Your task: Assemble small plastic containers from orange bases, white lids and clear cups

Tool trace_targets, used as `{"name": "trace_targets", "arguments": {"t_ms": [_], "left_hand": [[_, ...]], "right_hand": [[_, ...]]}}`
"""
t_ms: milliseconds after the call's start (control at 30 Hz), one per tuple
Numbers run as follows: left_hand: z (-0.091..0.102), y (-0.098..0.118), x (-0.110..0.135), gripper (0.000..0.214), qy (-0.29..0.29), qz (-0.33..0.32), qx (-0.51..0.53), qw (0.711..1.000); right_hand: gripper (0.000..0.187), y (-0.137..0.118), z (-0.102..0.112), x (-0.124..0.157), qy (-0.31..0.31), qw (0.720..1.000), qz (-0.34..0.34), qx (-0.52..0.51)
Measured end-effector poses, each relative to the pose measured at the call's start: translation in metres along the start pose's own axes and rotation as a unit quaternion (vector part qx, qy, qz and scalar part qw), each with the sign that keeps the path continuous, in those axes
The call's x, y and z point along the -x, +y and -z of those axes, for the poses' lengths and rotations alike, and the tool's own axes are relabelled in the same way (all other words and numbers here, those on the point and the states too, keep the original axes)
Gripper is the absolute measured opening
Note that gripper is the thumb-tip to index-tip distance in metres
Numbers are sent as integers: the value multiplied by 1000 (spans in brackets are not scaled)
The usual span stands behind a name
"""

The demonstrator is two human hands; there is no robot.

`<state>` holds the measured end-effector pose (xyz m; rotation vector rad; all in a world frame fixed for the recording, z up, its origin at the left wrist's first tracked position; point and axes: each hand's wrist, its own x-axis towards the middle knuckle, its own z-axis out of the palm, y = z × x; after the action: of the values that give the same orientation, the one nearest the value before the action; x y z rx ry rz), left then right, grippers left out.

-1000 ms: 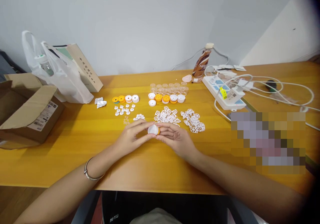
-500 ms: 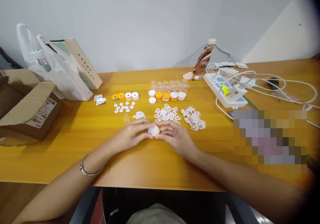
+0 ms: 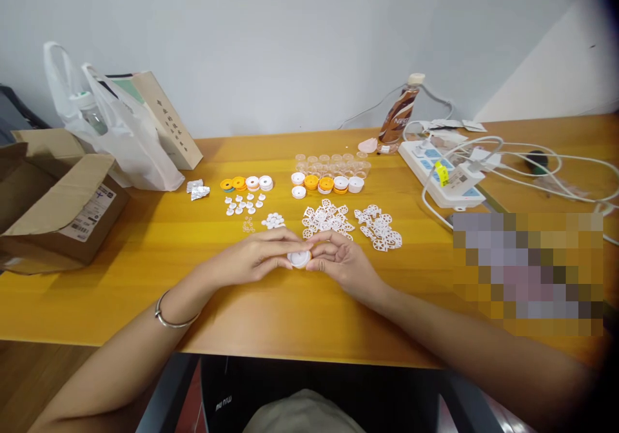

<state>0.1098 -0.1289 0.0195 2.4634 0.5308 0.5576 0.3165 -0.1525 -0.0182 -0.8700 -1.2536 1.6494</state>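
Cardboard carton (image 3: 72, 220), left edge, flaps open, contents hidden; white carrier bag (image 3: 133, 146), upper left, containing a lidded jar (image 3: 91, 113); left hand (image 3: 254, 255) and right hand (image 3: 345, 266), centre, pinching between them one round white piece (image 3: 299, 259), which could slip if either pinch slackens, scattering the tiny white caps (image 3: 274, 221) just above.

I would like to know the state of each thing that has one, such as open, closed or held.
White round piece: held
Left hand: gripping the piece
Right hand: gripping the piece
Cardboard box: flaps open
Drink bottle: capped
Power strip: adapter plugged in
Foil pieces: crumpled
Plastic bag: standing upright
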Motion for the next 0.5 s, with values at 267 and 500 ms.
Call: {"name": "trace_targets", "arguments": {"t_ms": [267, 500], "left_hand": [[4, 5, 0, 44, -20, 24, 18, 999], [3, 7, 1, 43, -1, 21, 22, 1000]], "right_hand": [[37, -3, 2, -2, -39, 998, -14, -48], [39, -3, 2, -2, -64, 997, -19, -26]]}}
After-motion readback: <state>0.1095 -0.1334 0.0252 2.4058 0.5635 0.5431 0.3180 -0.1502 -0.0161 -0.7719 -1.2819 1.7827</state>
